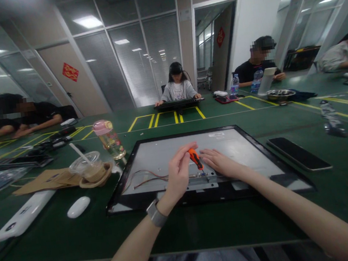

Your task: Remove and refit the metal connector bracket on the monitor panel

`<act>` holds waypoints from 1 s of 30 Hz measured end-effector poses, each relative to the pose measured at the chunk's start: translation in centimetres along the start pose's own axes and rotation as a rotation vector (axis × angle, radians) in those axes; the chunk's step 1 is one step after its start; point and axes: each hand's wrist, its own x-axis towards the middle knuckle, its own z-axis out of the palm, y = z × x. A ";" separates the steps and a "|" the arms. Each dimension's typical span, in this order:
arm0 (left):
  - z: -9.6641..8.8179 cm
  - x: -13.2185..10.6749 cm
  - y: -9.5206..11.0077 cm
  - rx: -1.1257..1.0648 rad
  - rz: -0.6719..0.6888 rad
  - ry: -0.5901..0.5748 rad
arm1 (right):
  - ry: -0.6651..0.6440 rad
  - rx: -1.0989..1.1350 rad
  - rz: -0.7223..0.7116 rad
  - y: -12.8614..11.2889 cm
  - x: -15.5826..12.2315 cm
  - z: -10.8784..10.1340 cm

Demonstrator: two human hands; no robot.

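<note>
A flat display panel [151, 154] with a black frame and grey back lies on the table in front of me. My left hand [180, 167], a grey watch on its wrist, is closed at the orange-and-black handle of a screwdriver [195, 158]. The screwdriver leans slightly, its tip down by a metal bracket [195, 182] near the panel's close edge. My right hand [220, 161] rests open on the panel just right of the handle, fingers stretched out. Thin cables [148, 178] run across the panel to the left of my left hand.
On the left stand a pink-lidded bottle [108, 138] and an iced drink cup [86, 163], with a white case [79, 207] and a white power bank [23, 216] nearer. A phone [299, 152] lies right of the panel. Several people sit around the green table [178, 226].
</note>
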 end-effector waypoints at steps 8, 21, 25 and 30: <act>0.3 -0.3 -0.1 0.135 0.115 0.113 | 0.007 0.007 0.008 0.2 0.1 0.4; 0.0 0.1 -0.5 0.134 0.082 0.130 | 0.001 -0.012 0.000 0.0 0.1 0.0; -0.3 0.2 -0.3 0.085 0.063 0.060 | -0.011 -0.007 0.006 -0.2 0.0 -0.2; -0.3 0.1 0.0 0.014 0.054 -0.013 | -0.027 -0.016 0.018 -0.3 0.0 -0.4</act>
